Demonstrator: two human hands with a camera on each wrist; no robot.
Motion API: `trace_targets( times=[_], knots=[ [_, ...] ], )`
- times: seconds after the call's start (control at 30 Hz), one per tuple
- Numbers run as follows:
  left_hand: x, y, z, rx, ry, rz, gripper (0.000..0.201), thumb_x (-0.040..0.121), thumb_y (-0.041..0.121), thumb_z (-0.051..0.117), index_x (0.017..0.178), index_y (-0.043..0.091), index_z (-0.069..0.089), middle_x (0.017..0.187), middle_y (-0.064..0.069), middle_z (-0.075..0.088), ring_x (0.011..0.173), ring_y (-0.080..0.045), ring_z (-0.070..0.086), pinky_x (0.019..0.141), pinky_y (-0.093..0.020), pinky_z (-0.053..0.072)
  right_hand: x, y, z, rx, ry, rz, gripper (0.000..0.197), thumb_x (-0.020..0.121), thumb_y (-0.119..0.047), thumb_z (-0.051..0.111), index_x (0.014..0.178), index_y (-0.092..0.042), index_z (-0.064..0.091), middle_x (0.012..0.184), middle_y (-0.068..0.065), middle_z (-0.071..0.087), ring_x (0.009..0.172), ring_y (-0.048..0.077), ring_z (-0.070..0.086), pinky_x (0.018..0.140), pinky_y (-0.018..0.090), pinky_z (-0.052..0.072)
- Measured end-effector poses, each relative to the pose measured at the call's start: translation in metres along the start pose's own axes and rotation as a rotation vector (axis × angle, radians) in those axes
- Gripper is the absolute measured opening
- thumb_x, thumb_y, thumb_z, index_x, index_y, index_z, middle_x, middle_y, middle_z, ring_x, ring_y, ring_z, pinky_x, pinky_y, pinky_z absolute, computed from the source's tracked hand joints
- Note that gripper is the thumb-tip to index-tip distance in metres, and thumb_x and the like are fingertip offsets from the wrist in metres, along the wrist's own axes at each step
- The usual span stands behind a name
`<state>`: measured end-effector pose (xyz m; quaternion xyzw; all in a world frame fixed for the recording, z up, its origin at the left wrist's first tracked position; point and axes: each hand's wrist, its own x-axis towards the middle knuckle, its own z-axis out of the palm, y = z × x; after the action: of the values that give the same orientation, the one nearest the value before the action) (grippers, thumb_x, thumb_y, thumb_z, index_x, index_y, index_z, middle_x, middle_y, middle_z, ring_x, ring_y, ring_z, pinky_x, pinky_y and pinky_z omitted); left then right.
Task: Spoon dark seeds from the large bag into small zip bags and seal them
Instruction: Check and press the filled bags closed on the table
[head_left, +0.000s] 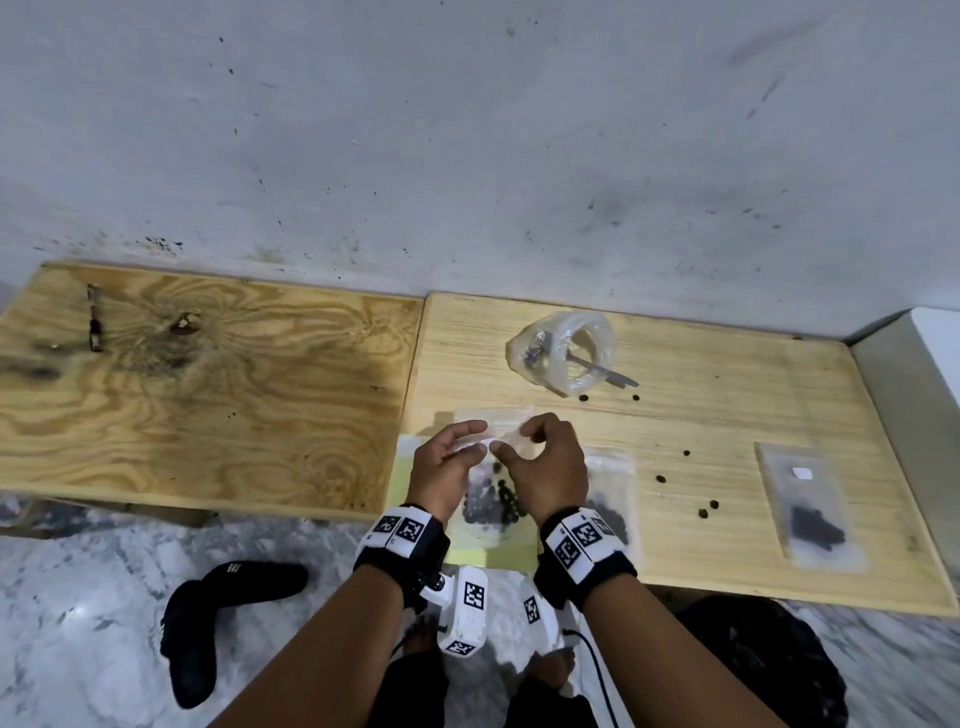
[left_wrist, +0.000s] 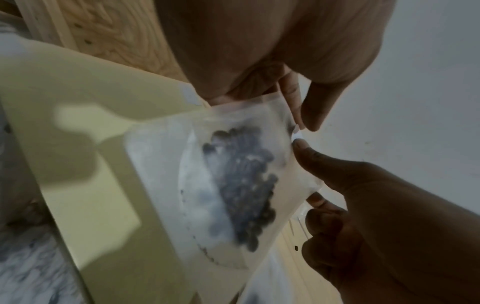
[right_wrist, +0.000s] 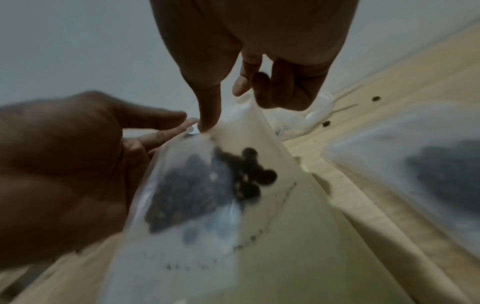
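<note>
A small clear zip bag (head_left: 485, 506) with dark seeds (left_wrist: 244, 191) in its lower part hangs between my two hands above the board's front edge. My left hand (head_left: 483, 437) pinches the bag's top strip at its left end; thumb and finger meet on the corner in the left wrist view. My right hand (head_left: 506, 439) pinches the same strip just to the right, thumb (right_wrist: 207, 111) in front and fingers behind. The large clear bag (head_left: 563, 353) lies crumpled at the back of the board with a metal spoon (head_left: 605, 373) sticking out of it.
Two filled small bags lie flat on the light board (head_left: 727, 395): one (head_left: 610, 506) by my right wrist, one (head_left: 810, 514) further right. Loose seeds (head_left: 661, 478) are scattered between them. A pale yellow sheet (head_left: 408, 470) lies under my hands. Dark sandals (head_left: 208, 623) sit on the floor.
</note>
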<state>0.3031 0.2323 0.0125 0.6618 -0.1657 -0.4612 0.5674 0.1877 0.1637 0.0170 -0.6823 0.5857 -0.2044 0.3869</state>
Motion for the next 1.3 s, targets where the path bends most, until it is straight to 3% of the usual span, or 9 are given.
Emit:
trace_targets(
  times=[0.1,0.23,0.33,0.47,0.67,0.83,0.93,1.1,1.3],
  knots=[
    [0.0,-0.003,0.002,0.052,0.035,0.029,0.016,0.087,0.009,0.07,0.095,0.023,0.072,0.105,0.0,0.072,0.1,-0.01,0.066,0.08,-0.019,0.048,0.0,0.008,-0.005,0.148,-0.02,0.052,0.04,0.069,-0.038,0.086,0.085,-0.023,0.052,0.092,-0.008,0.057,0.084,0.009,0.055,0.073,0.028,0.044],
    [-0.001,-0.006,0.009,0.085,0.043,0.035,0.013,0.088,0.01,0.07,0.096,0.019,0.073,0.103,0.006,0.072,0.095,-0.02,0.066,0.088,-0.039,0.055,0.001,0.014,-0.01,0.237,-0.029,0.044,0.038,0.068,-0.031,0.088,0.075,-0.023,0.051,0.075,-0.008,0.057,0.068,0.011,0.052,0.066,0.029,0.043],
    [-0.004,-0.007,0.013,0.114,0.016,0.05,0.022,0.086,0.004,0.068,0.098,0.023,0.072,0.106,0.005,0.071,0.101,-0.013,0.066,0.091,-0.032,0.053,0.001,0.015,-0.015,0.199,-0.008,0.043,0.036,0.07,-0.031,0.086,0.077,-0.025,0.051,0.076,-0.009,0.058,0.066,0.008,0.053,0.065,0.029,0.044],
    [-0.007,-0.007,0.017,0.129,-0.018,0.067,0.032,0.083,-0.002,0.069,0.101,0.024,0.072,0.112,0.0,0.07,0.093,0.004,0.064,0.084,-0.022,0.053,0.003,0.023,-0.025,0.242,-0.065,0.037,0.035,0.068,-0.027,0.087,0.081,-0.026,0.055,0.082,-0.009,0.059,0.074,0.009,0.054,0.07,0.03,0.044],
    [-0.009,-0.005,0.046,0.103,-0.034,0.047,0.038,0.079,-0.006,0.068,0.104,0.021,0.072,0.109,0.007,0.069,0.11,-0.011,0.062,0.088,-0.022,0.049,0.001,0.036,-0.048,0.271,-0.017,0.038,0.036,0.068,-0.034,0.086,0.083,-0.028,0.054,0.087,-0.01,0.061,0.07,0.011,0.053,0.072,0.033,0.048],
    [-0.006,0.002,0.095,-0.041,-0.057,-0.037,0.044,0.069,-0.005,0.066,0.108,0.013,0.072,0.12,-0.008,0.068,0.113,-0.024,0.062,0.091,-0.033,0.052,-0.003,0.081,-0.102,0.307,-0.005,0.114,0.024,0.077,-0.027,0.08,0.084,-0.025,0.058,0.101,-0.007,0.065,0.069,0.017,0.057,0.07,0.033,0.049],
    [-0.01,-0.002,0.147,-0.082,-0.141,-0.094,0.049,0.058,0.004,0.068,0.104,0.017,0.073,0.119,-0.007,0.068,0.115,-0.026,0.061,0.1,-0.042,0.049,-0.008,0.121,-0.14,0.327,-0.096,0.169,0.02,0.075,-0.017,0.082,0.081,-0.021,0.064,0.094,-0.005,0.068,0.09,0.018,0.064,0.08,0.036,0.052],
    [-0.024,-0.022,0.241,0.002,-0.247,-0.153,0.044,0.077,-0.007,0.066,0.114,0.017,0.068,0.12,0.004,0.063,0.114,-0.016,0.056,0.096,-0.035,0.047,-0.002,0.176,-0.208,0.319,0.085,0.273,0.025,0.072,-0.002,0.081,0.077,-0.02,0.064,0.082,-0.002,0.065,0.081,0.014,0.061,0.064,0.017,0.046],
    [-0.04,-0.052,0.328,0.136,-0.321,-0.196,0.042,0.083,-0.005,0.063,0.119,0.018,0.065,0.128,-0.007,0.06,0.113,-0.023,0.06,0.098,-0.043,0.052,0.022,0.236,-0.278,0.165,0.194,0.406,0.024,0.072,-0.009,0.078,0.09,-0.018,0.066,0.089,0.0,0.063,0.087,0.022,0.062,0.07,0.026,0.043]
  ],
)
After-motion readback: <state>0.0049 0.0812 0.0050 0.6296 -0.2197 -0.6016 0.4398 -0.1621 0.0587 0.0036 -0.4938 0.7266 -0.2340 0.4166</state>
